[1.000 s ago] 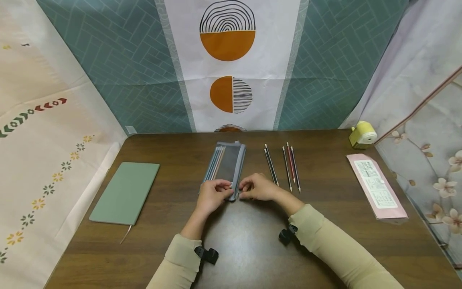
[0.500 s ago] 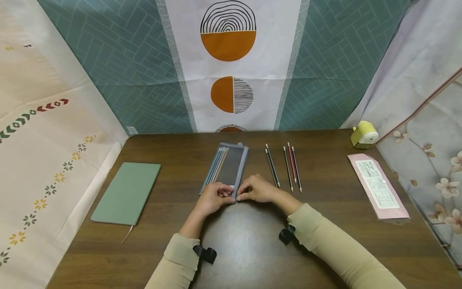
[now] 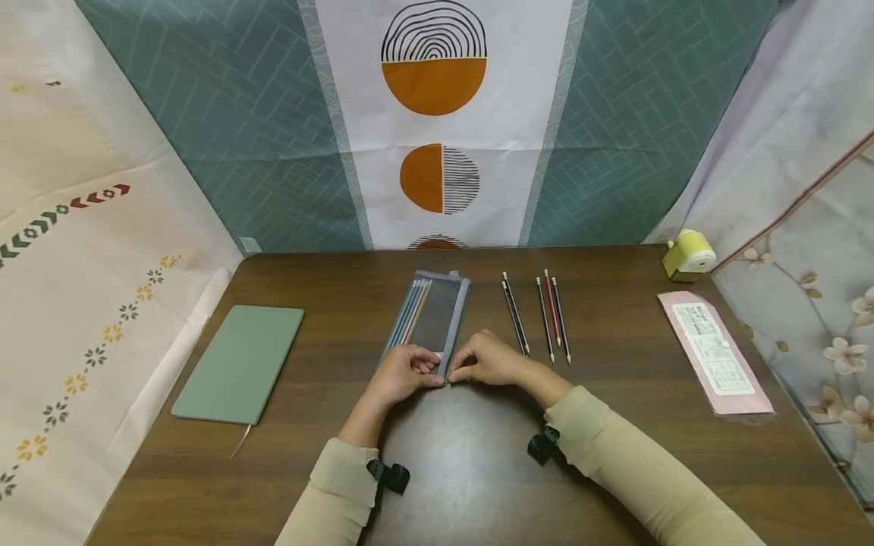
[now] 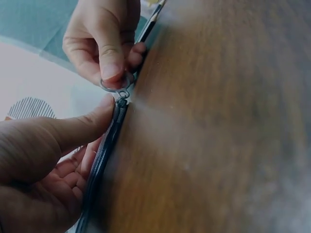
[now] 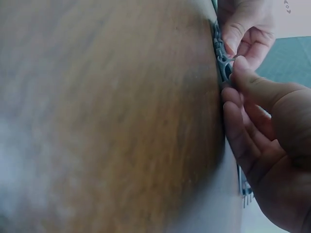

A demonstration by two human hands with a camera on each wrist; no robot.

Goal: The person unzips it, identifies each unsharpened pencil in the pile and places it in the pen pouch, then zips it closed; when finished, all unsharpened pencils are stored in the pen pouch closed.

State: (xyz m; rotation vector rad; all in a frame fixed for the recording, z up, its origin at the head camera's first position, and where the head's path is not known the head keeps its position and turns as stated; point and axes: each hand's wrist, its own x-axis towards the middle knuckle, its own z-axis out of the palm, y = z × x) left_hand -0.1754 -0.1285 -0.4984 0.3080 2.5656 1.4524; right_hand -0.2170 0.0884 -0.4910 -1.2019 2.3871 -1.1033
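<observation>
A grey pencil case (image 3: 440, 311) with a see-through front lies flat on the table, several pencils (image 3: 413, 311) inside along its left side. At its near right corner, my left hand (image 3: 401, 374) pinches the edge beside the zipper (image 4: 109, 138) between thumb and fingers. My right hand (image 3: 488, 359) grips the ring-shaped zipper pull (image 4: 111, 90) at that same corner, thumb against curled fingers. In the right wrist view the ring (image 5: 225, 65) shows between both hands' fingertips. The near end of the case is partly hidden by my left hand.
Black pencils (image 3: 515, 317) and a red pencil (image 3: 551, 309) lie right of the case. A green notebook (image 3: 239, 365) is at left. Far right are a pink packet (image 3: 715, 353) with a white label and a yellow pencil sharpener (image 3: 686, 255).
My right hand, a little apart from the left a second ago, has moved left to the zipper end and taken hold of the pull. The case has shifted slightly right and nearer.
</observation>
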